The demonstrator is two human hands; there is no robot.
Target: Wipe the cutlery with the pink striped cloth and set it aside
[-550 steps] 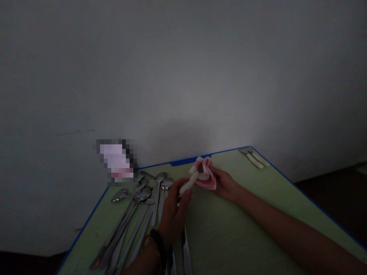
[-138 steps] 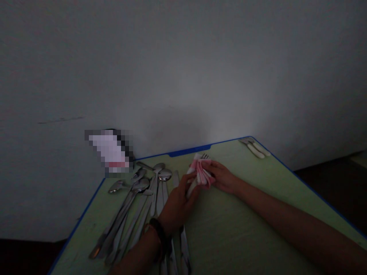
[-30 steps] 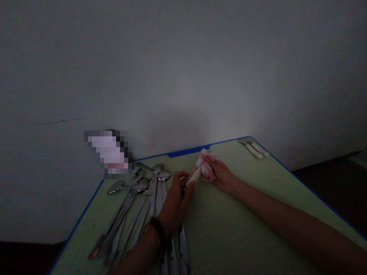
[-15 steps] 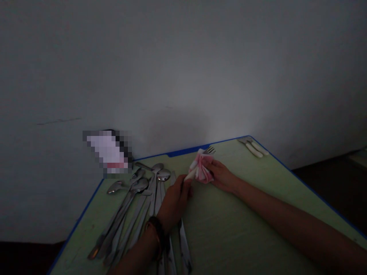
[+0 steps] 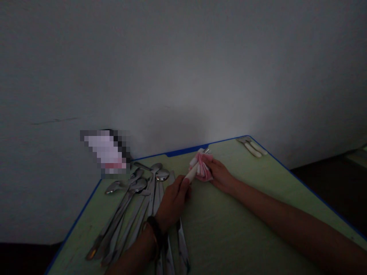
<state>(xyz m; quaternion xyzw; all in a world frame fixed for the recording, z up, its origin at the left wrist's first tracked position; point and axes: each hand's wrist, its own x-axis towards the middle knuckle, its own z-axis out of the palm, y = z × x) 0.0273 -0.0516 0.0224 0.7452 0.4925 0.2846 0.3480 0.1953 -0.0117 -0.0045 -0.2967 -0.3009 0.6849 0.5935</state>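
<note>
My left hand (image 5: 174, 198) is closed around the white handle of a fork (image 5: 191, 173). A pink and white cloth (image 5: 204, 172) is wrapped about the fork's upper part, and my right hand (image 5: 219, 173) pinches it there. Only a bit of the metal end shows past the cloth, near the table's far edge. Beneath and left of my left forearm lies a loose pile of metal cutlery, with several spoons (image 5: 139, 186) and table knives (image 5: 182, 244) among it.
Two white-handled forks (image 5: 254, 148) lie at the far right corner of the green table (image 5: 243, 221), which has a blue rim. A blurred-out, phone-like object (image 5: 106, 151) stands at the far left edge. A grey wall (image 5: 183, 68) rises behind the table.
The cloth has slid outward along the fork, so the tines that stuck out are now mostly covered and more of the white handle shows. Both hands keep their hold.
</note>
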